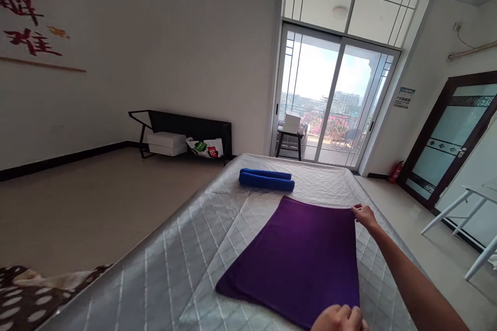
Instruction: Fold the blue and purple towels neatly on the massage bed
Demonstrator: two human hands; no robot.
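A purple cloth (306, 253), apparently folded, lies spread flat on a grey quilted mattress (186, 248). At its far right corner, my right hand (365, 215) pinches the edge between thumb and fingers. My left hand (338, 319) grips the near right corner, partly cut off by the bottom of the view. Between the two hands the cloth's right edge runs fairly straight. Just beyond the cloth, two blue rolled cloths (266, 180) lie side by side on the mattress, apart from both hands.
A black bench (190, 123) with a white box (166, 143) and a printed bag (205, 148) stands against the wall. Sliding glass doors (330, 93) are at the back. White table legs (446, 212) and a fire extinguisher (395, 172) stand right. A brown dotted fabric (39, 295) lies at lower left.
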